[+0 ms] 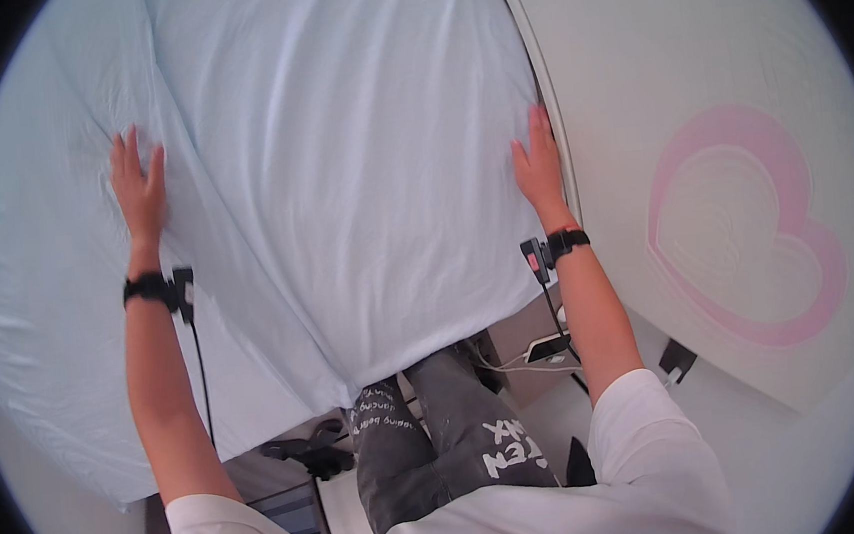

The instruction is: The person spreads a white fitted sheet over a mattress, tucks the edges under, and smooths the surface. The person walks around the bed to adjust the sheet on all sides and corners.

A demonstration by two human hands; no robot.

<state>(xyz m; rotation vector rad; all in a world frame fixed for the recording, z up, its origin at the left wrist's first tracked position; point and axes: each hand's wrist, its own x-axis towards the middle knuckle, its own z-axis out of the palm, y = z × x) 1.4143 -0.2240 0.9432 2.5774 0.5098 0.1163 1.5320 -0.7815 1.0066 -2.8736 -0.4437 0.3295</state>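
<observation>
A pale blue bed sheet (359,174) covers the surface before me, with soft wrinkles across it. One long fold (245,247) runs down it between my arms. On the left part of the sheet, my left hand (138,177) lies palm down with its fingers spread, holding nothing. At the sheet's right edge rests my right hand (539,164), its thumb apart from the other fingers. Its fingertips reach the narrow gap beside a pale raised trim (559,128), and no cloth shows pinched in them. Each wrist carries a black strap with a small cabled device.
Beyond the trim stands a pale panel (696,57) bearing a pink heart (743,125). A phone (548,348) with white cables lies on a brown surface (511,335) below my right forearm. Dark items (313,449) sit under the sheet's near edge, beside my legs (440,439).
</observation>
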